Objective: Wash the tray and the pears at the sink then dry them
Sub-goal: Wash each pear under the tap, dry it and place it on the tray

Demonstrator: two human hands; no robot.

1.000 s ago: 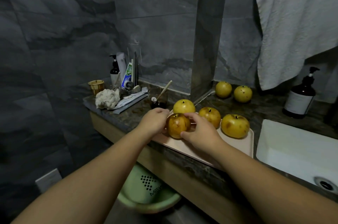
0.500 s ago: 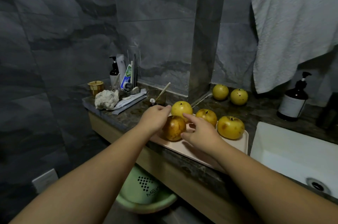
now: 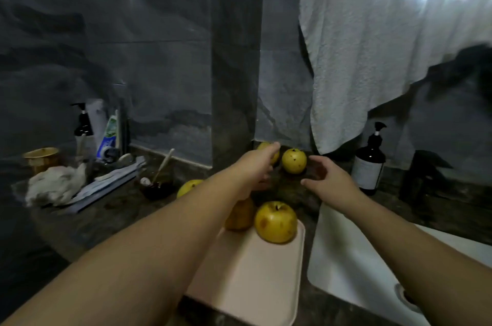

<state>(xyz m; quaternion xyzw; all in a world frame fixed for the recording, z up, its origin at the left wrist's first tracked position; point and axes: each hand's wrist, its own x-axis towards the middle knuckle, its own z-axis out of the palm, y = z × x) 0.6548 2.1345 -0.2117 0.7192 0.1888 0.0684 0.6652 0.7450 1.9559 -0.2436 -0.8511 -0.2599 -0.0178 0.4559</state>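
On mottled stone counter, round speckled pear (image 3: 294,161), left hand (image 3: 257,165) and right hand (image 3: 328,179) spread beside it

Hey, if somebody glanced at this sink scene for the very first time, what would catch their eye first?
Probably both hands reaching toward the back corner of the counter: the left hand over one half-hidden yellow pear, the right hand open beside the spotted pear. Next, the big yellow pear on the pink tray in front, left of the white sink. Above hangs a large white towel.
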